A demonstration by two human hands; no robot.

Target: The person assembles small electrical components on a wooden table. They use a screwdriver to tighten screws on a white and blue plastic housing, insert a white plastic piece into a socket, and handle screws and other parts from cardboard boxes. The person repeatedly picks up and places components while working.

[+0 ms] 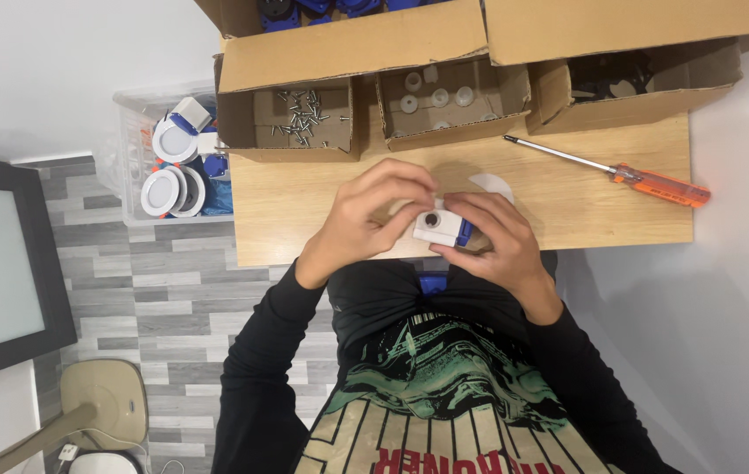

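I see a light wooden table (304, 197) carrying 3 open cardboard boxes (291, 123) along its far edge and an orange-handled screwdriver (611, 171) lying right.

We see smooth white plastic on the small block (438, 226) at centre. The table (322, 202) looks like matt wood; the boxes (339, 53) above, rough brown cardboard.

You wear a black long-sleeved top, its sleeves reaching to your wrists, leaving your bare left hand (364, 215) and right hand (493, 235) uncovered. Across your chest runs a green and cream print, with red lettering lower down.
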